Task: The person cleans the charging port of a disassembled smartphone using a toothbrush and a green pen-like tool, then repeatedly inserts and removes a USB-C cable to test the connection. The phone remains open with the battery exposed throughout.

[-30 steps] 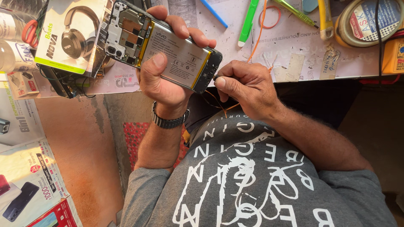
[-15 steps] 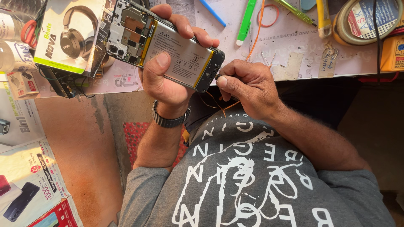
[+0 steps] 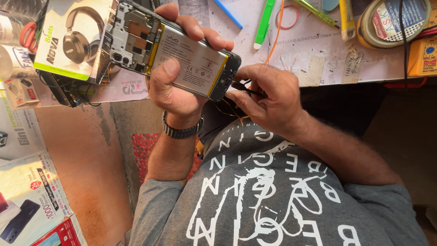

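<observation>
My left hand (image 3: pixel 175 93), with a metal wristwatch on the wrist, grips an opened smartphone (image 3: pixel 189 59) with its back cover off. The pale battery and the circuit board show. The thumb presses on the battery and the fingers wrap over the far edge. My right hand (image 3: pixel 273 98) pinches a small black cable plug (image 3: pixel 243 88) against the phone's right end. Thin orange and dark wires (image 3: pixel 232 114) trail below it toward my grey printed shirt.
A workbench (image 3: pixel 318 54) ahead carries a headphone box (image 3: pixel 73 38), a green pry tool (image 3: pixel 264 23), a blue tool (image 3: pixel 227 13), an orange rubber band (image 3: pixel 287 16), a tape roll (image 3: pixel 393 23) and a yellow multimeter (image 3: pixel 423 57). Printed phone boxes (image 3: pixel 27 200) lie at left.
The phone has tilted and shifted slightly in my left hand. My right hand stays at the phone's end, fingers pinched a little tighter on the plug.
</observation>
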